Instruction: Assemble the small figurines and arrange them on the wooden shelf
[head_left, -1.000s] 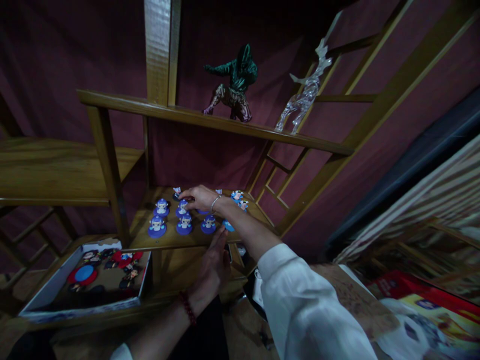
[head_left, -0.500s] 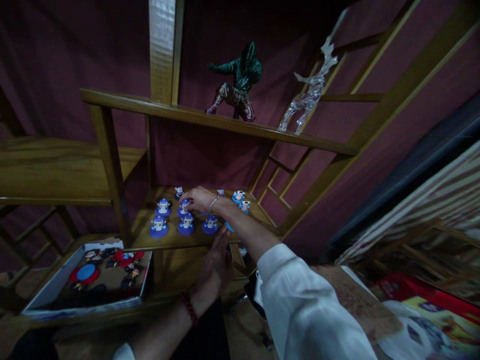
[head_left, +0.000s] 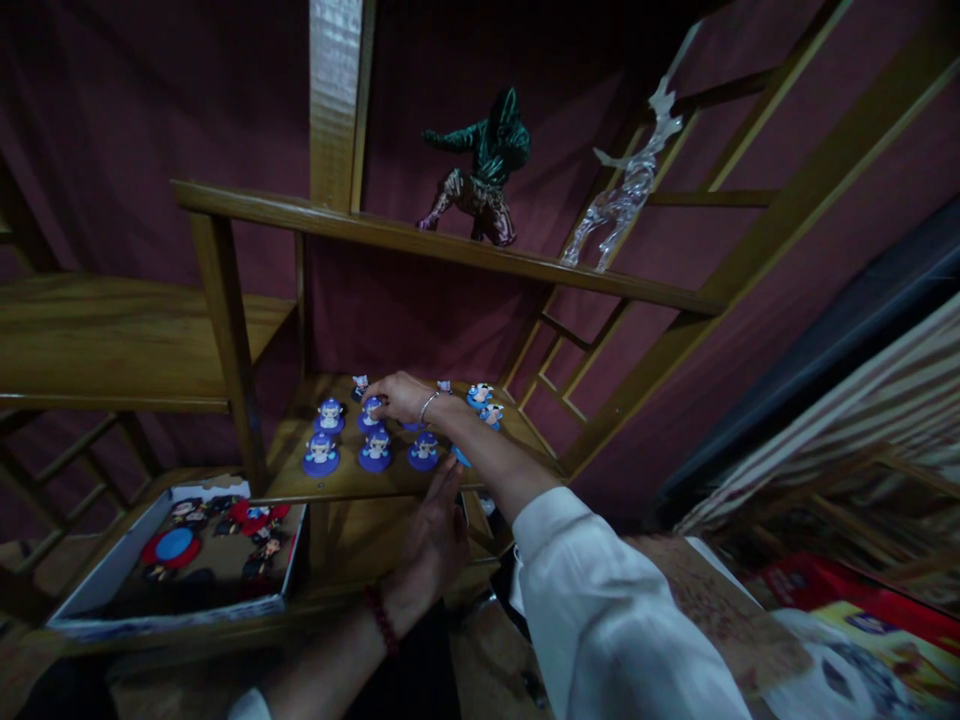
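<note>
On the lower shelf [head_left: 292, 470] stand small purple-haired figurines on round purple bases, in rows. My right hand [head_left: 405, 398], with a bracelet on its wrist, reaches across and has its fingers closed on a purple figurine [head_left: 368, 414] in the second row. In front of that one is another purple figurine [head_left: 375, 452], with one more purple figurine [head_left: 424, 452] to its right. My left hand [head_left: 435, 535] is at the shelf's front edge, fingers stretched out beside a blue piece [head_left: 460, 456] that my right forearm partly covers.
A shallow box [head_left: 289, 575] with several red and black figurines sits lower left. Blue-and-white figurines [head_left: 480, 396] stand at the shelf's right end. Above, the upper shelf [head_left: 360, 226] carries a green crouching statue [head_left: 487, 165] and a clear statue [head_left: 626, 190]. A wooden post [head_left: 229, 350] stands left.
The whole view has shifted slightly, so the scene sits a little further right. Both hands keep nearly the same places relative to the shelf and figurines.
</note>
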